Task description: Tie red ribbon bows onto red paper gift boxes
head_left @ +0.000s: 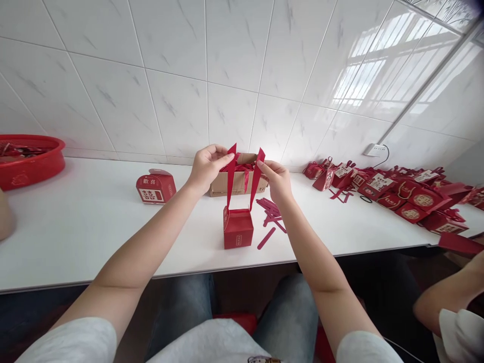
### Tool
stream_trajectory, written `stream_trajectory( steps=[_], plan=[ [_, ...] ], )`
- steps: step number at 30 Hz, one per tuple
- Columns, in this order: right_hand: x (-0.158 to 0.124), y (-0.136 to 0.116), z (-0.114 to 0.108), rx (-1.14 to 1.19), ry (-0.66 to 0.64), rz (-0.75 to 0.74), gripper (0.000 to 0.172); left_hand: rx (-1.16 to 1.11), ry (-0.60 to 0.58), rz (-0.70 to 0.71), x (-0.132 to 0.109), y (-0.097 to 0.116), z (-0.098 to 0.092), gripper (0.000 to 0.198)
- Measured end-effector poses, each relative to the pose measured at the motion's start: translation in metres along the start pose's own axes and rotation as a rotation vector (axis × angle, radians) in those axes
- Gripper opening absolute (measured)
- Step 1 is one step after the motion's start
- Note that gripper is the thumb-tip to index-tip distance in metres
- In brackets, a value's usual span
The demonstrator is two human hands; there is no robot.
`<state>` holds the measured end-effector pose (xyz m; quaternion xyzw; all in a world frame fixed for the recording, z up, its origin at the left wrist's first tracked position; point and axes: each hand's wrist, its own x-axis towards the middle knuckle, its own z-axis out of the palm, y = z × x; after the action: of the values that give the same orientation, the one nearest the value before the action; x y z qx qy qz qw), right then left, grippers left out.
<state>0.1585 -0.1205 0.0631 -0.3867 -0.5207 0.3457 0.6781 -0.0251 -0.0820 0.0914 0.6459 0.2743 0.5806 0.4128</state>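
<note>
A small red gift box [238, 231] stands upright on the white table in front of me. A red ribbon [231, 179] runs up from it, its two ends raised apart above the box. My left hand [210, 161] pinches one end between thumb and fingers. The other end is pinched by my right hand [278, 176]. Behind the ribbon sits an open cardboard box [230, 184] with more red ribbon in it. Several dark red strips [266, 238] lie to the right of the gift box.
Left of my hands stands another red gift box [156, 187]. A red plastic basket [34, 161] is at the far left. Many red boxes [412, 201] crowd the right side, near a power strip [376, 149]. Another person's arm [449, 287] shows at lower right.
</note>
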Motion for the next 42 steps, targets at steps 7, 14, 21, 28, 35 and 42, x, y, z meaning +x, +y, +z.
stream_trajectory(
  steps=[7, 14, 21, 28, 35, 42],
  plan=[
    [-0.003, -0.006, 0.004, 0.020, -0.007, -0.033, 0.022, 0.031, -0.029, 0.004, 0.000, 0.004, 0.003, 0.023],
    [-0.002, -0.008, 0.002, 0.029, -0.016, -0.011, 0.025, 0.003, -0.098, 0.019, 0.011, 0.002, 0.010, 0.028],
    [0.004, -0.003, 0.004, -0.076, -0.087, 0.013, 0.033, 0.060, -0.262, 0.006, 0.021, 0.001, 0.019, 0.033],
    [0.009, -0.008, 0.001, -0.149, -0.153, -0.031, 0.034, 0.183, -0.268, 0.020, 0.027, 0.011, 0.026, 0.023],
    [0.010, -0.014, -0.006, -0.102, -0.347, 0.010, 0.039, 0.294, -0.271, 0.099, 0.029, 0.012, 0.025, 0.020],
    [0.017, -0.013, -0.003, 0.041, -0.354, 0.235, 0.037, 0.484, -0.165, 0.311, 0.015, 0.013, 0.030, 0.027]
  ],
)
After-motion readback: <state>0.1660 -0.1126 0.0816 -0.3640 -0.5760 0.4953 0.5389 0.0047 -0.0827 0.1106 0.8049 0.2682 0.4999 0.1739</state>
